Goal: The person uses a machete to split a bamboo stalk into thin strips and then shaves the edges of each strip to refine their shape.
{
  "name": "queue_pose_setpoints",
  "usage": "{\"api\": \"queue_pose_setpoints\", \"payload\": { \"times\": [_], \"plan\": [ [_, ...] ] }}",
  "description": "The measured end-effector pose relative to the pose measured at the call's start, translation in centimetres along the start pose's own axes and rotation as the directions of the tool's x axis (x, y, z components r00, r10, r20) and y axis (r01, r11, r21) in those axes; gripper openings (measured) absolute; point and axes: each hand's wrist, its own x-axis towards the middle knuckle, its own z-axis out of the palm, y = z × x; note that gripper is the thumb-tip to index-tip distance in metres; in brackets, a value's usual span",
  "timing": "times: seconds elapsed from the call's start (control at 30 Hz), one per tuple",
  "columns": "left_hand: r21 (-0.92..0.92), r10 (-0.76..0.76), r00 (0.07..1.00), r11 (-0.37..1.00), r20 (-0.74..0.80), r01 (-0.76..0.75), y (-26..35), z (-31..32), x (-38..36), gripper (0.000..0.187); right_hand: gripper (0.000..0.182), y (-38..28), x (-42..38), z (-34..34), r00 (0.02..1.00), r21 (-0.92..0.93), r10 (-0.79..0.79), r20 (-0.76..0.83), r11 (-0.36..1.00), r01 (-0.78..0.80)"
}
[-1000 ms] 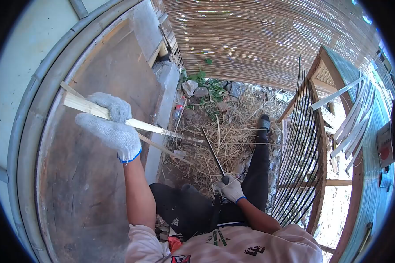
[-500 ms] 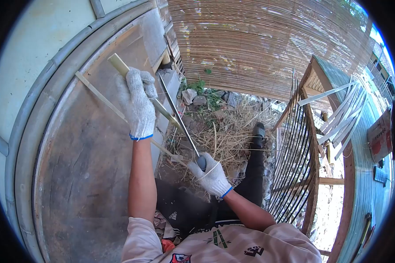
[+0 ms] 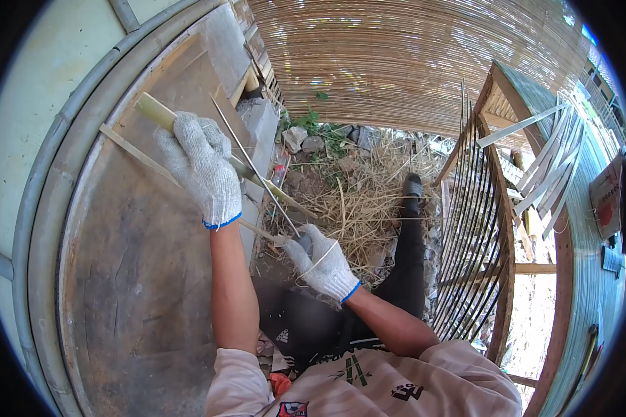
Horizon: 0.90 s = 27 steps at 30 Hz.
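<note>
In a white knitted glove with a blue cuff, my left hand (image 3: 205,170) is closed around a pale green bamboo strip (image 3: 156,112). The strip slants from upper left to lower right, and its far end hangs over the straw. My right hand (image 3: 325,263), gloved alike, grips the dark handle of a long, narrow-bladed knife (image 3: 247,156). The blade points up and left, crossing the bamboo in this view just right of my left hand. A thinner pale strip (image 3: 133,151) passes beneath my left hand toward my right one.
A worn wooden panel (image 3: 146,292) lies on the left beside curved bamboo poles (image 3: 40,229). Straw and shavings (image 3: 362,201) litter the stony ground near my foot (image 3: 412,186). At right stands a slatted wooden frame (image 3: 473,236), with cut strips (image 3: 553,156) above. A bamboo blind (image 3: 396,62) hangs behind.
My left hand and the bamboo strip have shifted left and slightly down. My right hand has moved left and up with the knife, whose blade now leans further left.
</note>
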Motion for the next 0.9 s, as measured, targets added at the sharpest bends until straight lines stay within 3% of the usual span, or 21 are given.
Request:
{"api": "queue_pose_setpoints", "payload": {
  "times": [0.1, 0.17, 0.23, 0.3, 0.43, 0.5, 0.53, 0.7, 0.77, 0.83, 0.9],
  "plan": [
    [-0.019, -0.009, 0.999, 1.000, -0.048, 0.008, 0.2, 0.1, 0.3, 0.021, 0.038, 3.6, 1.4, 0.9, 0.998, 0.040, 0.063, 0.010, 0.997, -0.063],
    [-0.028, -0.017, 0.996, 0.999, -0.088, 0.015, 0.1, 0.2, 0.8, 0.021, 0.039, 3.6, 1.8, 1.0, 0.998, -0.080, 0.055, 0.014, 0.995, -0.054],
    [-0.034, -0.004, 0.993, 0.999, -0.122, 0.000, -0.2, -0.4, 1.0, 0.021, 0.040, 2.8, 1.1, 0.8, 0.998, -0.080, 0.060, -0.001, 0.995, -0.060],
    [-0.017, -0.007, 0.995, 1.000, -0.103, 0.005, -0.1, -0.4, 1.1, 0.022, 0.042, 2.4, 0.6, 0.8, 0.998, -0.070, -0.057, -0.020, 0.996, 0.055],
    [0.003, 0.014, 0.996, 1.000, -0.092, -0.014, -0.5, -0.6, 1.0, 0.022, 0.043, 1.7, 0.6, 0.2, 0.997, -0.057, -0.073, -0.014, 0.996, 0.072],
    [-0.018, 0.036, 0.996, 0.999, -0.079, -0.037, -0.6, -0.7, 1.3, 0.022, 0.044, 4.3, 2.1, 0.2, 0.989, -0.143, 0.146, 0.028, 0.980, -0.141],
    [-0.029, 0.044, 0.996, 0.999, -0.074, -0.046, -0.7, -0.9, 1.5, 0.022, 0.045, 5.9, 2.5, 0.6, 0.990, -0.179, 0.137, 0.031, 0.975, -0.129],
    [-0.007, 0.039, 0.995, 0.999, -0.094, -0.039, -1.0, -0.9, 1.8, 0.021, 0.043, 2.2, 0.9, -1.1, 0.993, -0.127, 0.109, 0.051, 0.987, -0.102],
    [0.000, 0.021, 0.996, 1.000, -0.086, -0.022, -1.1, -1.3, 1.7, 0.020, 0.041, 1.2, 0.0, -0.7, 0.997, -0.102, -0.074, 0.017, 0.992, 0.075],
    [0.005, 0.020, 0.994, 1.000, -0.103, -0.020, -1.1, -0.9, 1.6, 0.020, 0.042, 1.1, 0.4, -0.7, 0.996, -0.084, -0.067, 0.050, 0.994, 0.071],
    [0.003, 0.031, 0.992, 1.000, -0.119, -0.031, -1.0, -0.9, 2.0, 0.021, 0.043, 3.8, 1.8, 0.3, 0.998, -0.140, 0.037, 0.048, 0.990, -0.030]
  ]
}}
